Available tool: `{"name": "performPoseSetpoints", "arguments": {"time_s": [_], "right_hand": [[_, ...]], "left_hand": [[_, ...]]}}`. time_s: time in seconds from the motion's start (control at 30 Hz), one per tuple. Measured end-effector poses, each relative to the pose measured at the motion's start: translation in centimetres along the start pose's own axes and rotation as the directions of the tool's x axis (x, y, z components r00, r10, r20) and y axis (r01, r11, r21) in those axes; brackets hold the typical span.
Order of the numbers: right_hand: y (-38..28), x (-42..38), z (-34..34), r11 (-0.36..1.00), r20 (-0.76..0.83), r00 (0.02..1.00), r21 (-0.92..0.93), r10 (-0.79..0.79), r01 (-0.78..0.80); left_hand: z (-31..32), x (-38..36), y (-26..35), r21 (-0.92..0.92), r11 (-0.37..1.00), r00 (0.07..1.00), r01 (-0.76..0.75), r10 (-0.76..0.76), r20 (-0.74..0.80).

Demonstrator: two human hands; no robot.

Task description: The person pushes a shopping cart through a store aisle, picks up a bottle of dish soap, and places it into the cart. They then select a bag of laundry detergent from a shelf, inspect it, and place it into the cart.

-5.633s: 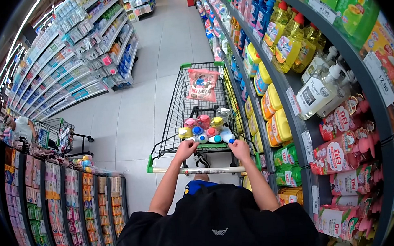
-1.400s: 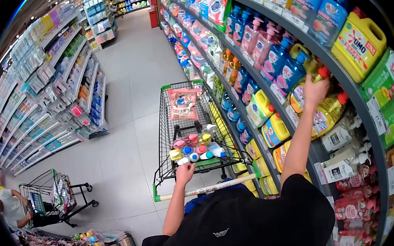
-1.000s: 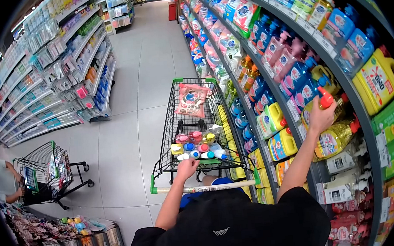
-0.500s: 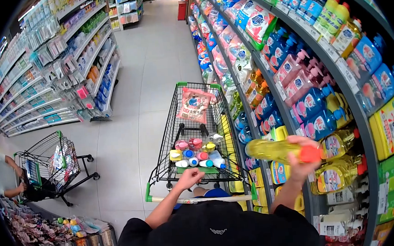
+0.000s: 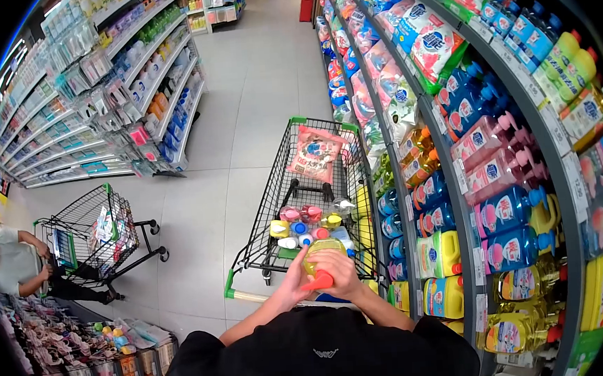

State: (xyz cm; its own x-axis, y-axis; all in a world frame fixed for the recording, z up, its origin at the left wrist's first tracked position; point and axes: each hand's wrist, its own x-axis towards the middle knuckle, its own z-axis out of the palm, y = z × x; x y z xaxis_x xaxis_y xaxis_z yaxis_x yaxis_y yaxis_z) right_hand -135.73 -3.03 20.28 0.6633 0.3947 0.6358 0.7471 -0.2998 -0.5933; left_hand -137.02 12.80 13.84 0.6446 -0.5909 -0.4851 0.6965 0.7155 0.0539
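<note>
Holding: both hands clasp one yellow bottle (image 5: 323,251) over the near end of the cart (image 5: 274,190).
Left hand (image 5: 298,280): grip closed on the bottle's side near its red cap (image 5: 319,282).
Right hand (image 5: 339,269): grip clenched over the bottle's neck.
Cart's near end: small bottles (image 5: 304,224).
Cart's far end: pink bag (image 5: 313,152).
Right side: shelf (image 5: 454,177).

In my hands I hold a clear, glossy plastic bottle (image 5: 322,251) with a smooth red plastic cap (image 5: 318,282). My cart (image 5: 278,189) is dark metal wire. The floor (image 5: 253,100) is pale, smooth tile with a soft sheen, and my shirt (image 5: 320,354) is matt black cloth.
</note>
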Motion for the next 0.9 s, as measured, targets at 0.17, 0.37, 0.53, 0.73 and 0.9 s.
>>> {"name": "performPoseSetpoints", "arguments": {"time_s": [0.17,0.37,0.53,0.73,0.9], "right_hand": [[2.1,1.1,-0.7,0.998,0.1,0.993,0.007,0.056,-0.057],[5.9,-0.3,-1.2,0.894,0.228,0.866,-0.158,0.446,-0.419],[10.7,-4.8,1.4,0.814,0.434,0.691,-0.246,0.578,-0.526],[13.7,-4.2,4.1,0.827,0.321,0.762,-0.201,0.562,-0.526],[16.0,-2.3,5.3,0.774,0.232,0.74,-0.237,0.632,-0.587]], "left_hand": [[0.3,3.5,3.8,0.162,0.982,0.99,-0.094,0.11,-0.092],[0.1,7.7,11.4,0.635,0.752,0.912,-0.179,0.368,-0.179],[-1.1,9.8,18.8,0.692,0.713,0.91,-0.11,0.353,-0.218],[-5.2,16.0,27.1,0.622,0.782,0.945,-0.043,0.234,-0.229],[-4.5,21.1,30.7,0.687,0.724,0.957,0.062,0.153,-0.248]]}}
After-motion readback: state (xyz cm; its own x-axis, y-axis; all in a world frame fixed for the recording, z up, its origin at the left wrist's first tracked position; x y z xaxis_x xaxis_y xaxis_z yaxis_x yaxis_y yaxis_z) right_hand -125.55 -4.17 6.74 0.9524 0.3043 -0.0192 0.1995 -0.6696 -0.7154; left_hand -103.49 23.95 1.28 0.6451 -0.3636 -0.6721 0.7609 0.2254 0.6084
